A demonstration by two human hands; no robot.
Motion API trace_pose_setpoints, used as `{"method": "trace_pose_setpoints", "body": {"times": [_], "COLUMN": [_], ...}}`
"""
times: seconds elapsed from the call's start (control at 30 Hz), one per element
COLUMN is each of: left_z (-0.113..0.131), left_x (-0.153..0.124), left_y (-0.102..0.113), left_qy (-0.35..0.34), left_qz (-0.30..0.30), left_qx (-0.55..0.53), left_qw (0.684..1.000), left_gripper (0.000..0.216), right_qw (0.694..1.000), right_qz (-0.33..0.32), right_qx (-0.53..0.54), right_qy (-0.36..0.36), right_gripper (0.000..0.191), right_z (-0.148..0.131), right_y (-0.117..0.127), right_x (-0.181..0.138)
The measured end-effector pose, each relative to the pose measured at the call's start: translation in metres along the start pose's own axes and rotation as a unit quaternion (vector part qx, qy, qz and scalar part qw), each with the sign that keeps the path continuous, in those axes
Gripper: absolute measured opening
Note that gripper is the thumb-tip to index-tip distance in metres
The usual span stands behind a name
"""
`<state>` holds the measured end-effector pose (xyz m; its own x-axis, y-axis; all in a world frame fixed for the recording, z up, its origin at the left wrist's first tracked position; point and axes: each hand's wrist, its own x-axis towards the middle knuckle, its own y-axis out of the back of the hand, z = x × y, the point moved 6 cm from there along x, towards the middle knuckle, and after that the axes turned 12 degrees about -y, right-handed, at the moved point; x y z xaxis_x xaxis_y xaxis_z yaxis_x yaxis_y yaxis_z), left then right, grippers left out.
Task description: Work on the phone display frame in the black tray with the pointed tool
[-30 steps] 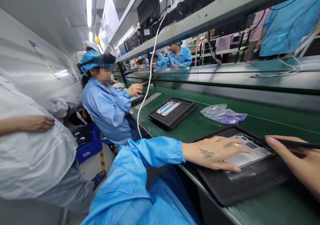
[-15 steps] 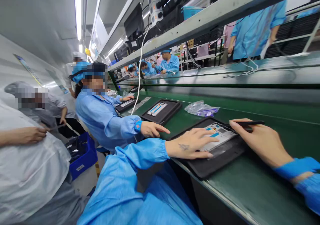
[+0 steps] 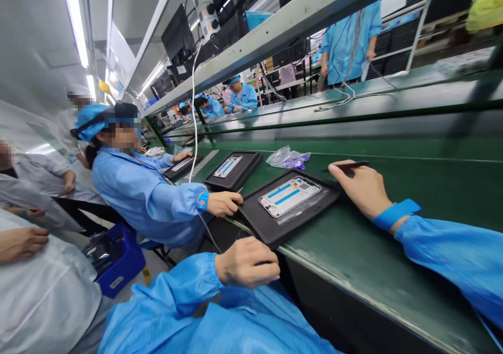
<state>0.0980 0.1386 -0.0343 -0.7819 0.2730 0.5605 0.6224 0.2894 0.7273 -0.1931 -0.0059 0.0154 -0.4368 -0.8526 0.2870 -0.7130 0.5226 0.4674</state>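
A black tray [image 3: 271, 227] lies on the green belt in front of me with a white and blue device [image 3: 290, 195] in it. My left hand [image 3: 247, 262] is off the tray, below the belt's near edge, with its fingers curled; I cannot make out anything in them. My right hand [image 3: 361, 186] rests on the belt right of the tray, pinching a thin black stylus [image 3: 348, 166]. A neighbour's hand [image 3: 223, 203] touches the tray's left corner.
A second black tray [image 3: 251, 166] with a device lies further along the belt, and a third sits by the neighbour. A crumpled plastic bag [image 3: 286, 159] lies behind my tray. A white cable [image 3: 193, 118] hangs down. A blue bin [image 3: 118, 262] stands on the floor.
My left hand has come off the device and dropped below the belt's edge, closing. The neighbour's hand has reached my tray's corner. My right hand has drawn back to the tray's right.
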Motion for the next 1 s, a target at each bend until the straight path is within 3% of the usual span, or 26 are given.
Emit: {"method": "trace_pose_setpoints", "body": {"times": [0.13, 0.23, 0.47, 0.63, 0.77, 0.93, 1.0], "left_z": [0.024, 0.028, 0.026, 0.028, 0.029, 0.03, 0.031], "left_x": [-0.012, -0.017, -0.011, -0.009, -0.01, -0.003, -0.003], "left_y": [-0.022, -0.038, -0.05, -0.055, -0.064, -0.051, -0.05], "left_qy": [-0.039, -0.046, -0.038, -0.021, -0.012, -0.011, -0.013], "left_qz": [0.035, -0.012, -0.066, -0.06, -0.121, -0.03, -0.03], "left_qx": [-0.014, -0.033, -0.061, -0.07, -0.083, -0.07, -0.072], "left_qw": [0.999, 0.998, 0.995, 0.996, 0.989, 0.997, 0.997], "left_gripper": [0.021, 0.023, 0.019, 0.02, 0.02, 0.022, 0.022], "right_qw": [1.0, 1.0, 0.999, 0.999, 0.999, 0.999, 0.999], "right_qz": [0.0, -0.005, -0.011, -0.015, -0.014, 0.004, 0.003], "right_qx": [0.003, 0.005, 0.011, 0.003, -0.007, -0.031, -0.039], "right_qy": [0.004, 0.013, 0.035, 0.046, 0.047, 0.026, 0.025], "right_gripper": [0.009, 0.011, 0.013, 0.014, 0.014, 0.014, 0.015], "right_z": [-0.001, -0.001, -0.003, -0.001, 0.0, 0.002, 0.002], "right_y": [0.0, 0.001, 0.0, -0.001, -0.004, -0.008, -0.009], "right_x": [-0.002, -0.003, -0.005, -0.004, -0.002, 0.001, 0.0]}}
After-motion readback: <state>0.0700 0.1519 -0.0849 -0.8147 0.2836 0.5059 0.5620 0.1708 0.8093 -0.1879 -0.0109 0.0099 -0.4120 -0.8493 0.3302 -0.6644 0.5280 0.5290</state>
